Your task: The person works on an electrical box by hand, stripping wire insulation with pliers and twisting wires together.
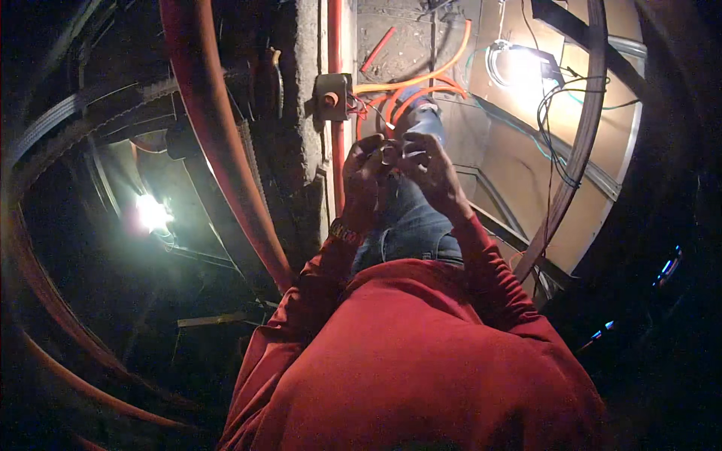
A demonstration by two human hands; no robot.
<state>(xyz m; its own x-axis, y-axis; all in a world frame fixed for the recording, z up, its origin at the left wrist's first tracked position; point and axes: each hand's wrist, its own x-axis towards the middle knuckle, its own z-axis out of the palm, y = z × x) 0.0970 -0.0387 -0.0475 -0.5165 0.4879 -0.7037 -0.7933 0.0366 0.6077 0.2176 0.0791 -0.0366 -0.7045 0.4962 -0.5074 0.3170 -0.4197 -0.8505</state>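
Observation:
My left hand point(364, 171), with a watch at its wrist, is closed, fingers bent inward. Close against it, my right hand point(430, 169) has its fingers curled in a pinch. Between the fingertips sits a small pale object point(389, 153), too dim and small to name; it appears to be in my left fingers. What my right fingers hold, if anything, cannot be made out. Just beyond the hands, thin red wires point(359, 107) come out of a dark junction box point(332, 98) on a red-orange pipe. Orange flexible conduit point(421, 80) curves to the right of the box.
A short orange tube piece point(377, 49) lies at the far end. Bright lamps shine at right point(526, 69) and left point(154, 215). Dark cables point(555, 135) hang by a wooden pole point(589, 113). A thick red-orange pipe point(218, 128) slants past my left arm.

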